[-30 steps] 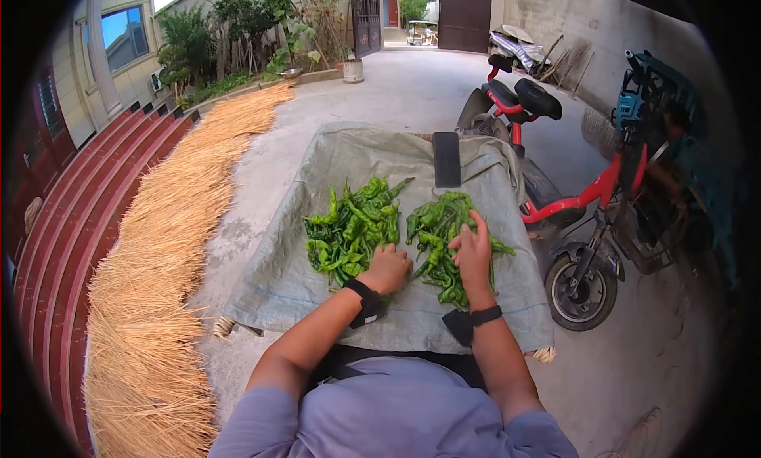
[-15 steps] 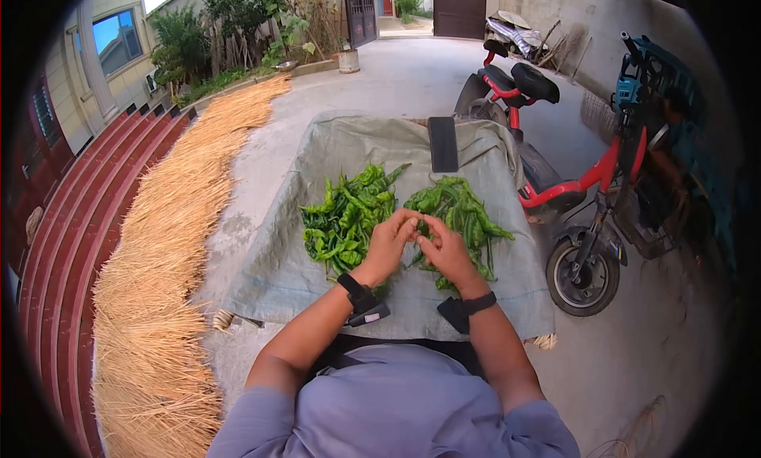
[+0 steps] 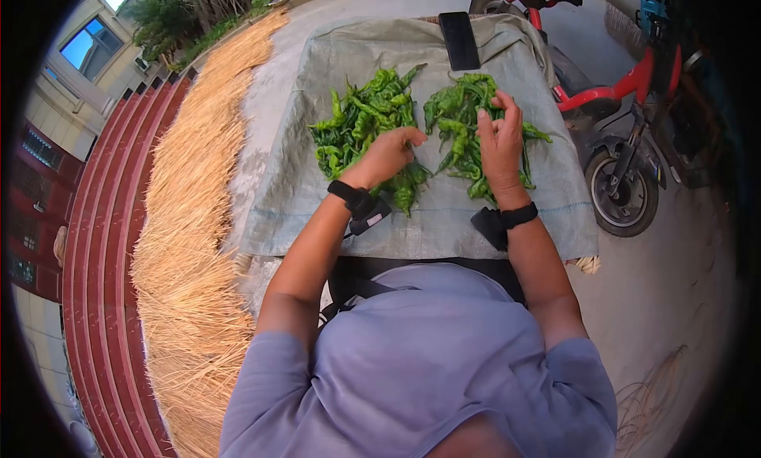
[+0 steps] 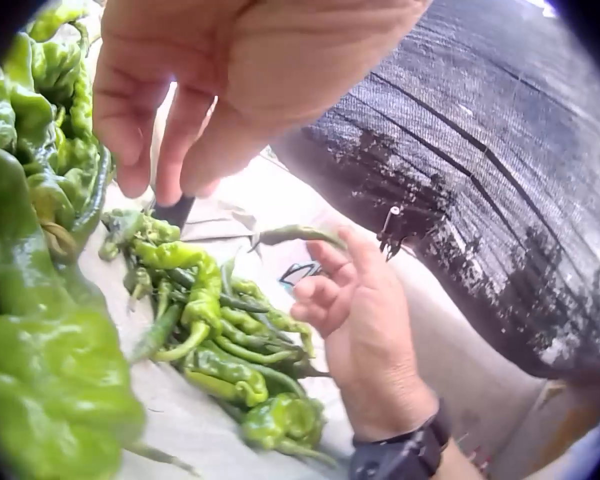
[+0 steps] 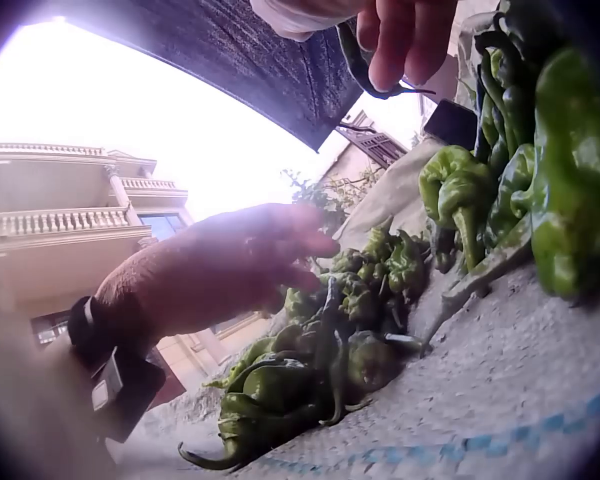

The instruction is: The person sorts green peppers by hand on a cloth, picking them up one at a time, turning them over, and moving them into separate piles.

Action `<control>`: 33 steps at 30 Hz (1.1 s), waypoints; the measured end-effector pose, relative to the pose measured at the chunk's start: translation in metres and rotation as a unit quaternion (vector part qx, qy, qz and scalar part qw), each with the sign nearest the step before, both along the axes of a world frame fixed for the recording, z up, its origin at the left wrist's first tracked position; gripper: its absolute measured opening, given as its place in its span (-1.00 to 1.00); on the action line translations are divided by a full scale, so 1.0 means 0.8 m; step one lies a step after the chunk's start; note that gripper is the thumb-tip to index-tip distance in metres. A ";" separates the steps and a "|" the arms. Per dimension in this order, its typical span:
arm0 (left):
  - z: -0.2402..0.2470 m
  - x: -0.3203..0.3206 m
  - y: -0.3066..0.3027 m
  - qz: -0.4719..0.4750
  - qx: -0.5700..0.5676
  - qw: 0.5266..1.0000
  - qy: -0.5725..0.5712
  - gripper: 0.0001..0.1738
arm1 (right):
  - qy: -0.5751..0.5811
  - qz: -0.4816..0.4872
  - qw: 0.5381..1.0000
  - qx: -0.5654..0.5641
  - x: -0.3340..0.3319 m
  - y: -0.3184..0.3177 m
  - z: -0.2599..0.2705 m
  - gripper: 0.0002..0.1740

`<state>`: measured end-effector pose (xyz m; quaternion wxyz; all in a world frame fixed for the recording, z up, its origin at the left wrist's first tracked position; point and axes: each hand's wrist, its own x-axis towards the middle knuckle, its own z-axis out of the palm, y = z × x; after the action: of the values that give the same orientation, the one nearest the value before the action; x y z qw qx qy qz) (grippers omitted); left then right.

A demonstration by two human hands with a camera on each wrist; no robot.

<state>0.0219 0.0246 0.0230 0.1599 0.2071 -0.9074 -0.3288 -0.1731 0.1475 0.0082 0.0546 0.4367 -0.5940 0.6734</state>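
Two heaps of green peppers lie on a grey woven sheet [image 3: 293,220]: a left heap [image 3: 369,113] and a right heap [image 3: 456,133]. My left hand [image 3: 384,157] hovers at the near right side of the left heap, fingers loosely bent, nothing between them in the left wrist view. Over the right heap is my right hand [image 3: 501,149], raised with its fingers upward. It pinches a slim green pepper [image 4: 298,234], whose thin end also shows as a dark curved pepper [image 5: 358,65] below the fingers in the right wrist view.
A black phone [image 3: 460,42] lies at the sheet's far edge. A red electric bike [image 3: 618,93] stands close on the right. Golden straw [image 3: 190,220] covers the ground to the left, beside red steps [image 3: 103,284].
Half a second ago both hands met between the heaps over a small green pepper. They have since parted, left hand leftward, right hand over the right heap. The head view has tilted down.
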 end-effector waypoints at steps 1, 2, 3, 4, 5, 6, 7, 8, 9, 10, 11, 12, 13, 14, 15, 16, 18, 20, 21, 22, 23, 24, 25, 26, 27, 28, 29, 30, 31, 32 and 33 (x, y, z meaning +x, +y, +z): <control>-0.003 0.000 0.002 -0.035 -0.099 0.994 -0.043 -0.58 | 0.022 -0.019 1.000 0.008 -0.001 0.002 0.000 -0.53; -0.006 -0.001 0.003 -0.069 -0.198 0.974 -0.084 -0.57 | 0.046 -0.038 0.998 0.015 -0.001 0.004 0.002 -0.54; -0.009 -0.004 0.002 -0.105 -0.204 0.961 -0.157 -0.53 | 0.029 -0.034 0.999 0.016 0.000 0.006 0.005 -0.60; -0.013 -0.006 0.004 -0.092 -0.243 0.950 -0.172 -0.53 | 0.024 -0.019 0.999 0.037 0.000 0.006 0.003 -0.61; -0.018 -0.007 0.008 -0.080 -0.282 0.938 -0.186 -0.54 | 0.019 -0.004 0.998 0.057 -0.001 0.005 0.001 -0.62; -0.016 -0.008 0.015 -0.068 -0.320 0.924 -0.200 -0.54 | 0.014 0.011 0.997 0.078 -0.002 0.004 -0.002 -0.62; -0.013 -0.008 0.020 -0.050 -0.322 0.923 -0.206 -0.56 | 0.007 0.016 0.997 0.081 -0.002 0.003 -0.006 -0.63; -0.009 -0.009 0.025 -0.031 -0.323 0.922 -0.212 -0.58 | 0.001 0.022 0.996 0.085 -0.001 0.001 -0.009 -0.63; -0.004 -0.010 0.029 -0.012 -0.326 0.920 -0.217 -0.60 | -0.005 0.027 0.996 0.087 -0.001 0.000 -0.011 -0.63; -0.004 -0.010 0.028 -0.018 -0.333 0.918 -0.214 -0.62 | -0.004 0.028 0.996 0.083 -0.002 0.000 -0.012 -0.64; -0.003 -0.010 0.026 -0.023 -0.342 0.916 -0.211 -0.63 | -0.003 0.029 0.996 0.078 -0.003 0.000 -0.012 -0.64; -0.001 -0.009 0.024 -0.029 -0.349 0.913 -0.208 -0.65 | -0.001 0.031 0.997 0.074 -0.002 0.000 -0.009 -0.65; -0.002 -0.010 0.021 -0.035 -0.337 0.922 -0.189 -0.67 | -0.011 0.047 0.996 0.080 0.000 0.002 -0.007 -0.66; -0.003 -0.010 0.017 -0.041 -0.324 0.930 -0.170 -0.68 | -0.021 0.064 0.994 0.087 0.003 0.005 -0.004 -0.66; 0.004 -0.010 0.019 -0.048 -0.311 0.937 -0.151 -0.69 | -0.031 0.080 0.992 0.092 0.007 0.008 0.001 -0.67; 0.012 -0.010 0.021 -0.021 -0.290 0.951 -0.107 -0.69 | -0.014 0.111 0.987 0.112 0.009 0.011 0.005 -0.67; 0.027 -0.007 0.027 0.032 -0.240 0.970 -0.020 -0.71 | 0.019 0.172 0.973 0.154 0.014 0.017 0.011 -0.69; 0.033 -0.009 0.022 0.004 -0.216 0.976 0.023 -0.73 | 0.037 0.201 0.963 0.177 0.021 0.021 0.018 -0.73; 0.040 -0.010 0.024 -0.006 -0.179 0.983 0.031 -0.72 | 0.047 0.215 0.957 0.187 0.023 0.021 0.019 -0.74; 0.044 -0.010 0.025 -0.015 -0.143 0.989 0.039 -0.71 | 0.041 0.216 0.960 0.172 0.025 0.018 0.013 -0.76; 0.042 -0.011 0.024 -0.017 -0.128 0.991 0.036 -0.70 | 0.035 0.217 0.963 0.157 0.027 0.012 0.002 -0.78; 0.038 -0.012 0.023 -0.018 -0.113 0.993 0.033 -0.69 | 0.029 0.218 0.965 0.142 0.029 0.010 0.000 -0.80; 0.035 -0.014 0.022 -0.020 -0.098 0.995 0.030 -0.68 | 0.013 0.207 0.966 0.153 0.028 0.010 0.000 -0.81; 0.031 -0.015 0.024 -0.002 -0.085 0.995 0.049 -0.68 | -0.002 0.196 0.967 0.164 0.027 0.012 0.001 -0.82; 0.028 -0.016 0.028 0.017 -0.072 0.995 0.068 -0.67 | -0.016 0.185 0.967 0.174 0.026 0.013 0.004 -0.83; 0.024 -0.017 0.028 0.036 -0.059 0.994 0.087 -0.67 | -0.026 0.162 0.976 0.143 0.024 0.010 0.002 -0.82; 0.015 -0.016 0.022 0.022 -0.084 0.995 0.056 -0.66 | -0.037 0.141 0.983 0.111 0.023 0.007 -0.004 -0.82; 0.000 -0.016 0.012 0.010 -0.108 0.994 0.024 -0.65 | -0.048 0.120 0.988 0.081 0.021 0.005 -0.007 -0.81; -0.011 -0.015 0.004 -0.002 -0.131 0.991 -0.008 -0.63 | -0.063 0.111 0.990 0.065 0.021 0.006 -0.005 -0.80; -0.023 -0.014 -0.003 -0.032 -0.199 0.978 -0.053 -0.62 | -0.079 0.102 0.990 0.049 0.021 0.008 -0.001 -0.78; -0.031 -0.014 -0.006 -0.062 -0.265 0.957 -0.098 -0.61 | -0.095 0.093 0.991 0.033 0.021 0.009 0.002 -0.77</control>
<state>0.0108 0.0199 -0.0018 0.0980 0.1316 -0.9844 -0.0640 -0.1560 0.1549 0.0094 -0.0790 0.4259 -0.5751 0.6940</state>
